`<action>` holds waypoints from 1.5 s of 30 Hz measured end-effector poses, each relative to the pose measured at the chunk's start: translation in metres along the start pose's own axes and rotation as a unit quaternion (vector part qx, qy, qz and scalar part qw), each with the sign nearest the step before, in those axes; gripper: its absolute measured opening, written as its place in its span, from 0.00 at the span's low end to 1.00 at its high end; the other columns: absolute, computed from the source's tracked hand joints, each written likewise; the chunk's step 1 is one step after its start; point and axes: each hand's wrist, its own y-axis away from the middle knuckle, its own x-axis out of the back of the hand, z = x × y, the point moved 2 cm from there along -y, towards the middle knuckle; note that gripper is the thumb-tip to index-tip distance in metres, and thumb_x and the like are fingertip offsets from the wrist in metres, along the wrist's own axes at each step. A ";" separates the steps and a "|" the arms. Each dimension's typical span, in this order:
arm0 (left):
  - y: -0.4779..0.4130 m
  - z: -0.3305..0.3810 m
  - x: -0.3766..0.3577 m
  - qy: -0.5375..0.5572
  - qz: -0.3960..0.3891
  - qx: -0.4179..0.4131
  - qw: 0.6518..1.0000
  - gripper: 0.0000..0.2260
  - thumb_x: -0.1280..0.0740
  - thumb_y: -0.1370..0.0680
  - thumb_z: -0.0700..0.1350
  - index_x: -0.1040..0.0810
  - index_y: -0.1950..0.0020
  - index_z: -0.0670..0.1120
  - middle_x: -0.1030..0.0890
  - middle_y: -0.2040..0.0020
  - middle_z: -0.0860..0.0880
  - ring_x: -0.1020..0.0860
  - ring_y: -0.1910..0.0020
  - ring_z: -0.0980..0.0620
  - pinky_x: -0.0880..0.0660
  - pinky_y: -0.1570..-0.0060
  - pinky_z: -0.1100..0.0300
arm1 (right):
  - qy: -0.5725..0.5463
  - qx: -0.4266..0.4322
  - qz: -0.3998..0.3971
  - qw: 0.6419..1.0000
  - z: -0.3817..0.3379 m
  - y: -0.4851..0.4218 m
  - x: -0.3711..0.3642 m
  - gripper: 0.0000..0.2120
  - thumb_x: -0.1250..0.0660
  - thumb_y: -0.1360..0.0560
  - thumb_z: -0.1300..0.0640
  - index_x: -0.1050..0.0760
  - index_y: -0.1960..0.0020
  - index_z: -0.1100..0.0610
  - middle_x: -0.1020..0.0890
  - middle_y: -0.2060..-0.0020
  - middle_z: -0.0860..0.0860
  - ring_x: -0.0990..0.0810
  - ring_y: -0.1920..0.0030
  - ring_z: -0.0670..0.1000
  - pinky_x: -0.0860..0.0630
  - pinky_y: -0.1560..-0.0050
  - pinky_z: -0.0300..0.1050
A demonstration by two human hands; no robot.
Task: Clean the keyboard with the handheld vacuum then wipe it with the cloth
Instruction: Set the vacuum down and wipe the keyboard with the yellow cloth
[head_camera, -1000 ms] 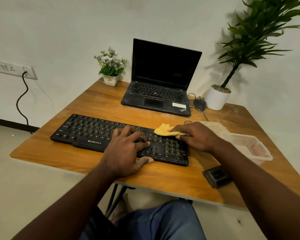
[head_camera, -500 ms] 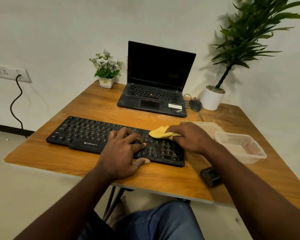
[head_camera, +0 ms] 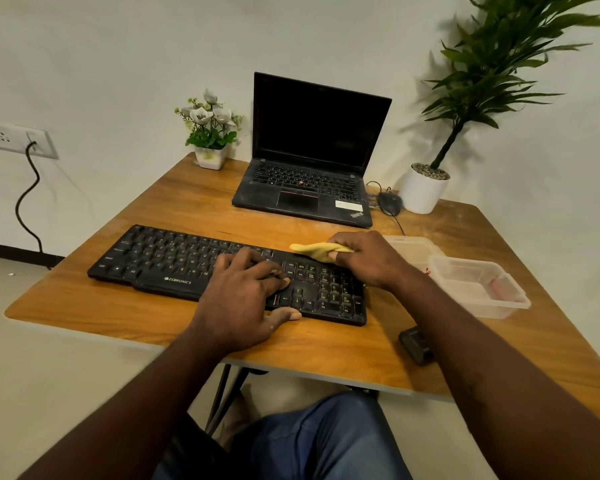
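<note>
Wiping was under way: the right hand (head_camera: pixel 364 259) gripped the bunched yellow cloth (head_camera: pixel 317 251) and held it on the far rim of the keyboard (head_camera: pixel 174 259), above the number pad at its right end. Over the last second the cloth had crept only slightly, from the top row of keys toward that back rim, so the stroke looked short and local, not a long sweep. The left hand (head_camera: pixel 243 296) had not shifted. It pressed on the middle keys with relaxed fingers, holding nothing, its thumb along the front edge, apparently bracing the keyboard against the wooden surface (head_camera: pixel 118 317). A small dark device (head_camera: pixel 414 344) (possibly the handheld vacuum, though too indistinct to be sure) lay at the near right edge, apart from both hands, which suggested the vacuuming stage was finished. In my judgement the letter keys on the left half were yet to be wiped, so most of the wipe remained.
</note>
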 end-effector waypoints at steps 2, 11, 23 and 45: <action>0.000 0.000 0.000 -0.003 -0.007 0.005 1.000 0.35 0.47 0.25 0.77 0.18 0.33 0.56 0.21 0.34 0.58 0.31 0.34 0.50 0.34 0.39 0.48 | 0.020 -0.019 0.014 1.000 0.011 0.009 0.009 0.07 0.32 0.19 0.55 0.17 0.47 0.45 0.15 0.55 0.47 0.19 0.52 0.51 0.25 0.49 0.49; 0.000 -0.001 -0.004 -0.001 0.012 0.005 1.000 0.35 0.45 0.26 0.77 0.17 0.35 0.55 0.20 0.36 0.57 0.31 0.36 0.49 0.32 0.41 0.47 | 0.080 -0.098 0.071 0.989 0.012 0.035 0.014 0.08 0.33 0.18 0.54 0.17 0.42 0.50 0.16 0.52 0.51 0.22 0.56 0.49 0.32 0.62 0.42; 0.000 -0.002 -0.005 -0.004 0.020 0.005 1.000 0.34 0.44 0.26 0.77 0.17 0.35 0.55 0.20 0.37 0.57 0.31 0.36 0.49 0.32 0.42 0.47 | 0.096 -0.207 0.145 0.963 -0.031 0.098 -0.023 0.20 0.35 0.20 0.59 0.24 0.28 0.56 0.16 0.46 0.57 0.20 0.53 0.55 0.24 0.56 0.45; 0.001 -0.003 -0.006 0.017 0.033 -0.013 0.999 0.35 0.43 0.26 0.76 0.17 0.35 0.53 0.19 0.39 0.57 0.31 0.37 0.50 0.31 0.43 0.47 | 0.174 -0.096 0.254 0.947 -0.033 0.166 -0.100 0.30 0.19 0.33 0.64 0.20 0.32 0.56 0.16 0.38 0.58 0.16 0.38 0.60 0.19 0.43 0.58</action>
